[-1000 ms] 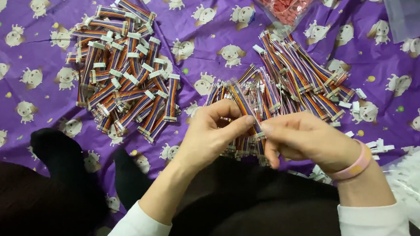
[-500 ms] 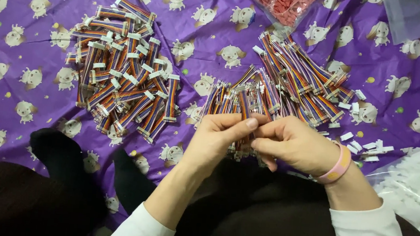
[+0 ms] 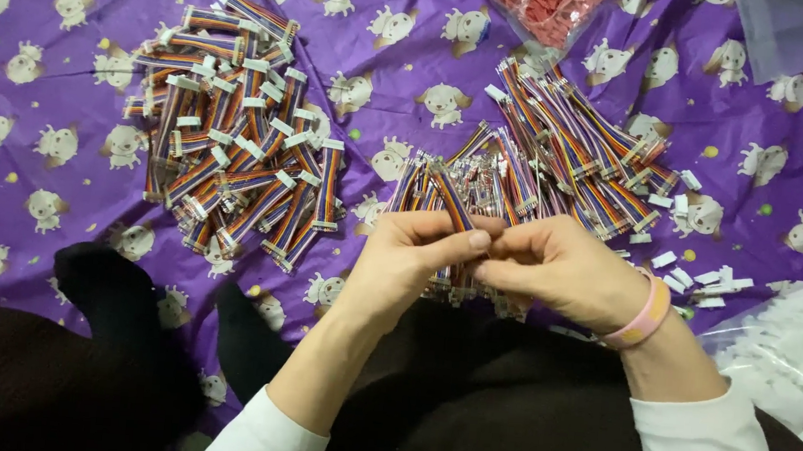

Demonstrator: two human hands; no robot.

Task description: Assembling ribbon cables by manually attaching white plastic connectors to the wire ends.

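over the purple cloth, two hands on one cable

in the head view, at six o'clock, the left hand [image 3: 411, 255] and right hand [image 3: 560, 271] met fingertip to fingertip, both pinched on a rainbow ribbon cable [image 3: 451, 199]. the loose cable heap [image 3: 559, 162] lay at twelve o'clock, the stacked pile [image 3: 237, 136] at ten o'clock on the purple cloth [image 3: 85, 0].

A purple printed cloth [image 3: 415, 55] lies under everything. The heap of multicoloured ribbon cables with white plastic connectors [image 3: 237, 136] sits left, a looser heap of similar cables [image 3: 569, 162] right; the left hand [image 3: 409, 255] and right hand [image 3: 560, 271] meet between them, nearer the person.
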